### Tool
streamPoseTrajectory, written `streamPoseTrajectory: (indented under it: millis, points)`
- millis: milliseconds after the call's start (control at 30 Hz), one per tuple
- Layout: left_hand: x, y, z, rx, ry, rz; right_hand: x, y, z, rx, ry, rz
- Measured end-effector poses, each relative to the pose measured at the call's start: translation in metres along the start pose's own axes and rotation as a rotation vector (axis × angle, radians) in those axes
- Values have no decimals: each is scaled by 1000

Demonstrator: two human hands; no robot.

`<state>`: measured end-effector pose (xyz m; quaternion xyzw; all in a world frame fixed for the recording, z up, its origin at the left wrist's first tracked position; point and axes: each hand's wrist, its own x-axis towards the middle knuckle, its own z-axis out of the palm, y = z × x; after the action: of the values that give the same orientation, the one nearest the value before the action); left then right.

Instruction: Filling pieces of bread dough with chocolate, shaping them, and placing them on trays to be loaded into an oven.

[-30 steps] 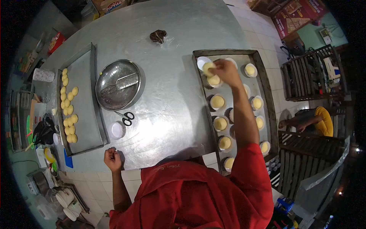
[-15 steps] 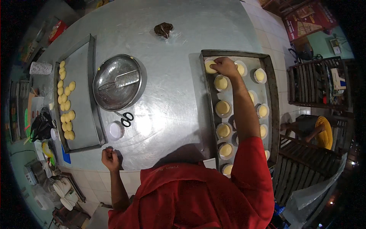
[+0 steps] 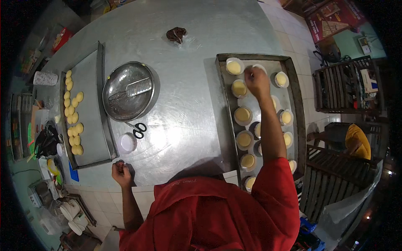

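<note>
My right hand is over the dark metal tray on the right, its fingers curled in, between paper cups in the far row. Whatever its fingers hold, if anything, is hidden. Pale yellow dough pieces sit in white fluted paper cups in rows on the tray; the one in the far left corner, a dough piece, lies just left of my hand. My forearm covers part of the middle column. At the table's near edge my left hand is closed, with its contents too small to tell, below a stack of paper cups.
On the left, a second tray has several small dough balls along its left side. Beside it stands a round metal pan with a grater in it, then black-handled scissors. A dark brown lump in plastic lies farther off. Another person is at the right.
My right hand has left the dough piece in the tray's far left corner and shifted right and slightly nearer, its fingers curling in. The left hand has stayed in place.
</note>
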<state>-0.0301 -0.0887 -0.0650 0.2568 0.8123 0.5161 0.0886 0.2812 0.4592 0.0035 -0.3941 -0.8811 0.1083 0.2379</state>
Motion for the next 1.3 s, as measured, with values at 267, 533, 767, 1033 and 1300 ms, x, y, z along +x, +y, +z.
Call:
streamPoseTrajectory:
  millis: [267,533,767,1033,1300]
  points:
    - [1,-2,3,10,13,-10,-41,-27,1,-140,-80,-16]
    - [1,2,6,-1,28,-2,-68,-31,-9,-43,-70,21]
    - [1,12,8,-17,45,-18,-48,83,-44,-91,201,346]
    - [2,5,6,12,39,33,-24,149,-41,-393,59,540]
    - [1,12,6,102,17,-26,-3,101,-14,-407,353,135]
